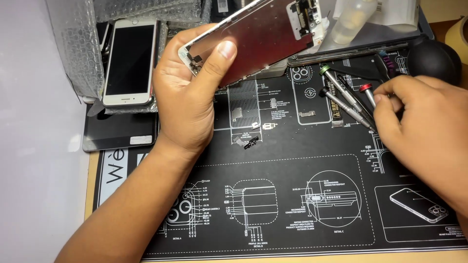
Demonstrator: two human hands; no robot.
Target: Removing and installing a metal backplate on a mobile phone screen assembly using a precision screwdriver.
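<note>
Head view: left hand (187,92), at about ten o'clock in the frame, grips a detached phone display panel (258,36) by its lower end, thumb pressed flat on the reddish back, panel tilted up toward one o'clock. Right hand (419,117), at three o'clock, has its fingers drawn together around the red-capped screwdriver (369,95), beside the green-capped one (341,90), both on the black repair mat (273,204). A white phone (129,61) lies on bubble wrap at eleven o'clock

Both forearms are bare, left hand (187,92) and right hand (424,122) ungloved, ringless.
</note>
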